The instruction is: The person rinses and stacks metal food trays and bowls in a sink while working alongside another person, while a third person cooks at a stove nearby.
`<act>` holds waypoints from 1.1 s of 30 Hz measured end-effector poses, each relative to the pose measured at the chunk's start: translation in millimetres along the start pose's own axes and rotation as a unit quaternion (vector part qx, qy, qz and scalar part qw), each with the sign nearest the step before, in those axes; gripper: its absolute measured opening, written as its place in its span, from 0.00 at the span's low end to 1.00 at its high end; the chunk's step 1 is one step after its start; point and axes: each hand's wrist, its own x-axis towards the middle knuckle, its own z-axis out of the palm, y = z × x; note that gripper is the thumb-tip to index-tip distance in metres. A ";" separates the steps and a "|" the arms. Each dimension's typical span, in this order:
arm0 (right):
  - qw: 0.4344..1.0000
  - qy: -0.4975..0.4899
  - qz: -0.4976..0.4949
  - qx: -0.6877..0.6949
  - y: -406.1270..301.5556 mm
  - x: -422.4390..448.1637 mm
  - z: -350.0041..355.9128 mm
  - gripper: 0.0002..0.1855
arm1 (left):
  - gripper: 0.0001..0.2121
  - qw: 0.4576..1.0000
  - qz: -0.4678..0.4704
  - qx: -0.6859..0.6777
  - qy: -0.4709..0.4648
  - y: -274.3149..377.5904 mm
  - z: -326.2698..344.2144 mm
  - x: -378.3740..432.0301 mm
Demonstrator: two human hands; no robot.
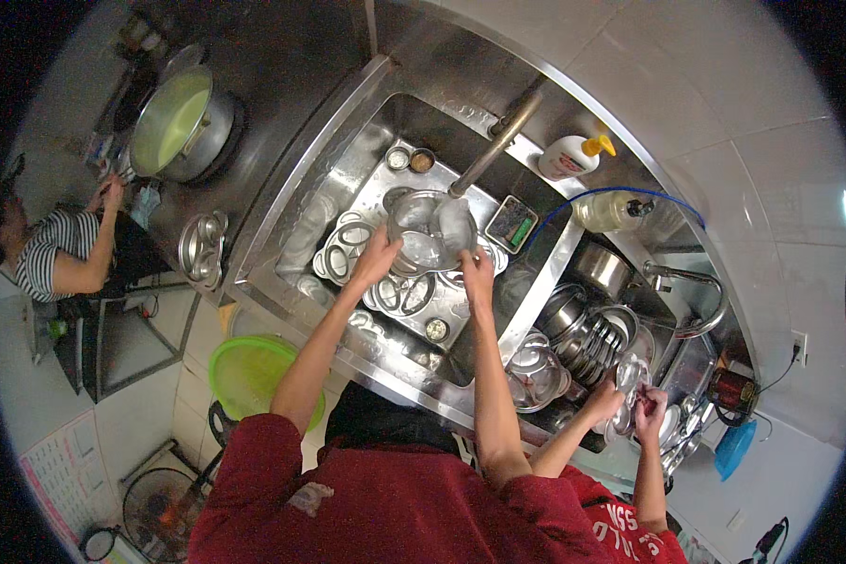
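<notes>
A divided stainless steel dish (pixel 423 248) is held by its two sides, with my left hand (pixel 377 259) on its left rim and my right hand (pixel 476 271) on its lower right rim. Water from a metal spout (pixel 497 144) runs onto it. Beneath it, several divided metal dishes (pixel 397 295) lie on a steel board (pixel 366 190) in the sink (pixel 303 204). Small round containers (pixel 421 161) sit at the board's upper corner, another (pixel 437 329) near its lower corner.
A white pump bottle (pixel 569 158) stands behind the sink. Stacked metalware (pixel 592 331) fills the right basin, where a co-worker's hands (pixel 606 403) hold metal dishes. A large pot (pixel 176 134) stands at left, near a person in a striped top (pixel 77 243). A green basket (pixel 254 377) sits below.
</notes>
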 end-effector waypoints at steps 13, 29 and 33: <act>0.934 0.081 -0.157 -0.310 -41.7 -33.1 -28.4 0.15 | 0.20 0.977 -0.091 -0.166 -0.099 -62.4 57.2 18.4; 0.995 -0.079 0.009 0.054 -31.5 -12.3 -8.8 0.30 | 0.19 0.858 0.242 0.453 -0.017 26.7 -25.2 -16.6; 0.982 -0.139 0.117 0.050 -40.0 -1.1 5.3 0.28 | 0.19 0.825 0.329 0.460 -0.019 -8.1 -23.4 -20.2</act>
